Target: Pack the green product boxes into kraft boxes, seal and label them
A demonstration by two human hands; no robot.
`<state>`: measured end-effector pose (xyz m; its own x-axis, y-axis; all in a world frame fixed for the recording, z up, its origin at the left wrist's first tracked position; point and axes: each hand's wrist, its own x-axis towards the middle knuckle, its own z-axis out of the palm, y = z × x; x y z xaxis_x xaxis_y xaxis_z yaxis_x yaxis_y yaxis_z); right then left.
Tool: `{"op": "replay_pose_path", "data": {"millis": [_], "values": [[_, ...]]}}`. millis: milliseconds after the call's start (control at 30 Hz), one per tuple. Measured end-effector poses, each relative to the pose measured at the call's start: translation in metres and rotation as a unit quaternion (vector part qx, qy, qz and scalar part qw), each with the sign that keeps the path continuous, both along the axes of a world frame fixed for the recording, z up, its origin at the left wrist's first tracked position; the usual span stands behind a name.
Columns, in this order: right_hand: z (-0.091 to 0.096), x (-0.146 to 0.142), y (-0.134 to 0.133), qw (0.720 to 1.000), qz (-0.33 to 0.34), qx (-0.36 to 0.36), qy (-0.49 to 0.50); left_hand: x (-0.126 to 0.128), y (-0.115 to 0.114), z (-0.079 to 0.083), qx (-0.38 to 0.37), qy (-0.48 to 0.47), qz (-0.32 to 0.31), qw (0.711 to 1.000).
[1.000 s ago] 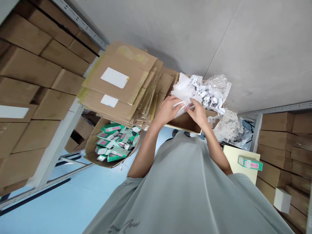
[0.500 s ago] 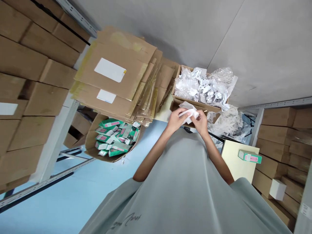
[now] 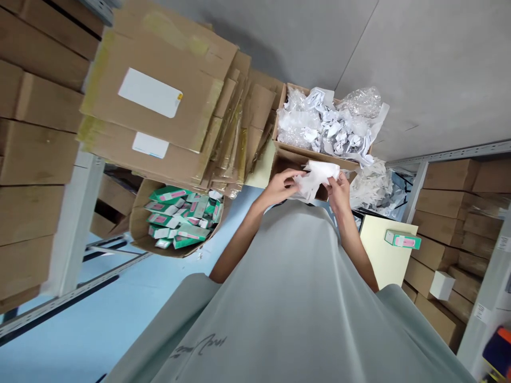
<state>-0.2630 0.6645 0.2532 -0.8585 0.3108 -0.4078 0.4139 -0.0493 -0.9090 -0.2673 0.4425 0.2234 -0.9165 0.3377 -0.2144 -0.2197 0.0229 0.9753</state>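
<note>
White sheet [image 3: 322,173] is pinched at its right edge between thumb and fingers of the right hand [image 3: 339,190]; the left hand [image 3: 278,187] has fingers parted at its left edge, grip not determinable. The sheet is above an open carton [image 3: 284,160], near crumpled paper [image 3: 341,130] and stacked flattened cardboard [image 3: 167,58].

Shirt lettering [image 3: 199,347] — unreadable; orange-and-blue object [image 3: 498,351] — cut off.

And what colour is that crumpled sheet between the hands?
The sheet is white; the head view shows it best.
</note>
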Motion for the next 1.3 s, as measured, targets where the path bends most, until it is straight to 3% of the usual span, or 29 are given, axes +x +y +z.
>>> {"op": "replay_pose_path", "data": {"millis": [67, 167, 267, 367, 467, 600, 667, 733, 767, 800, 867, 933, 1000, 1067, 1233, 1300], "values": [[0.001, 0.0, -0.007, 0.994, -0.039, -0.097, -0.017, 0.001, 0.008, 0.005, -0.008, 0.019, -0.021, 1.0], [0.002, 0.001, -0.013, 0.983, -0.059, -0.166, -0.05, 0.002, 0.015, 0.004, -0.05, 0.001, 0.004, 0.999], [0.002, 0.003, -0.01, 0.98, -0.064, -0.18, -0.06, 0.0, 0.014, -0.002, -0.048, -0.03, 0.03, 0.998], [-0.002, 0.005, -0.009, 0.977, -0.059, -0.192, -0.071, 0.001, 0.014, -0.002, -0.029, 0.0, -0.004, 1.0], [-0.007, 0.006, -0.016, 0.979, -0.024, -0.185, -0.08, 0.004, 0.022, 0.006, -0.104, 0.061, -0.011, 0.993], [-0.009, 0.004, -0.018, 0.986, -0.001, -0.156, -0.052, 0.002, 0.024, 0.013, -0.224, 0.103, 0.041, 0.968], [-0.007, 0.005, -0.01, 0.995, 0.011, -0.096, -0.036, -0.002, 0.015, 0.013, -0.259, 0.117, 0.062, 0.957], [-0.002, 0.007, 0.001, 0.996, 0.069, 0.046, -0.021, -0.008, 0.004, 0.012, -0.289, 0.121, 0.074, 0.947], [0.0, 0.009, 0.006, 0.983, 0.118, 0.139, -0.016, -0.01, -0.001, 0.011, -0.305, 0.119, 0.076, 0.942], [0.003, 0.011, 0.01, 0.956, 0.174, 0.234, -0.018, -0.013, -0.006, 0.01, -0.322, 0.116, 0.076, 0.937], [0.008, 0.012, 0.012, 0.873, 0.288, 0.393, -0.035, -0.018, -0.009, 0.007, -0.355, 0.108, 0.067, 0.926], [0.011, 0.009, 0.005, 0.788, 0.373, 0.488, -0.053, -0.023, -0.007, 0.003, -0.385, 0.102, 0.03, 0.917], [0.012, 0.001, -0.008, 0.731, 0.421, 0.535, -0.054, -0.027, 0.0, 0.0, -0.409, 0.096, -0.024, 0.907], [0.013, -0.008, -0.023, 0.702, 0.44, 0.557, -0.057, -0.032, 0.007, -0.004, -0.428, 0.088, -0.07, 0.897], [0.027, -0.011, -0.041, 0.711, 0.423, 0.553, -0.102, -0.036, 0.011, 0.0, -0.43, 0.123, -0.166, 0.879], [0.035, -0.005, -0.038, 0.721, 0.41, 0.551, -0.093, -0.031, 0.005, 0.007, -0.421, 0.162, -0.163, 0.877]]}}
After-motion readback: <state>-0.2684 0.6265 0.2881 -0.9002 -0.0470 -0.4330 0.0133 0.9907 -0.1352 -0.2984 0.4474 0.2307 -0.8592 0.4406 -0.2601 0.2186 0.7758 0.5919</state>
